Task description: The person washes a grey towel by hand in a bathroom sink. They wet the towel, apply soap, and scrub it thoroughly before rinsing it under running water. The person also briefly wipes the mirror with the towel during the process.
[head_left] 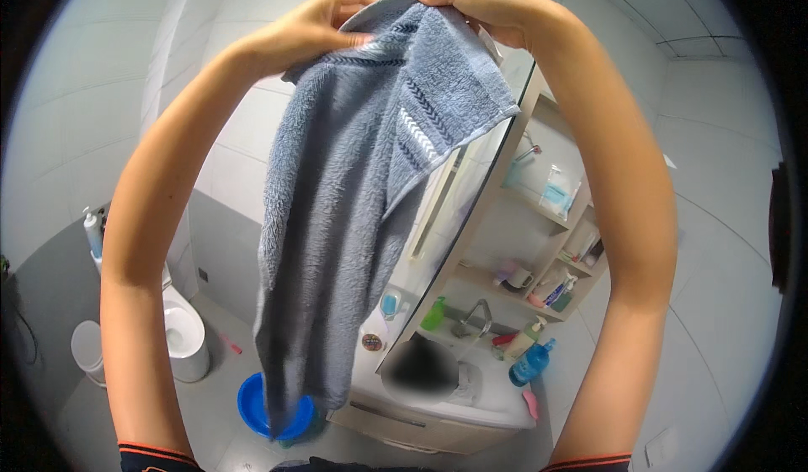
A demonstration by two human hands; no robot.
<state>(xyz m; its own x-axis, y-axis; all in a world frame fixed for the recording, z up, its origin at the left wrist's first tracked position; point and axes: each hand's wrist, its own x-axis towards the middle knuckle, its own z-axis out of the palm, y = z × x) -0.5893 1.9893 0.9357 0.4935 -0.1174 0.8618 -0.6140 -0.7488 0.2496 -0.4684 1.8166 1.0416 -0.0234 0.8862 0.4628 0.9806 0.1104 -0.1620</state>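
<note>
A grey-blue terry towel point(324, 211) with a woven band of dark and white chevrons hangs in front of me, raised high. My left hand point(316, 30) is closed on its upper left edge, thumb in front and the other fingers partly behind the cloth. At the top right, my right hand point(480, 0) pinches the towel's edge between thumb and fingers. One corner folds over to the right below this hand, while the long part drops in loose folds, its lower end overlapping the view of a blue basin.
The blue basin point(250, 405) stands on the floor. A white toilet point(187, 362) and a bin point(88, 346) are at left. Right of the towel are a washbasin counter point(497, 417), a faucet point(481, 310), a blue bottle point(528, 366) and open shelves point(551, 211) with toiletries.
</note>
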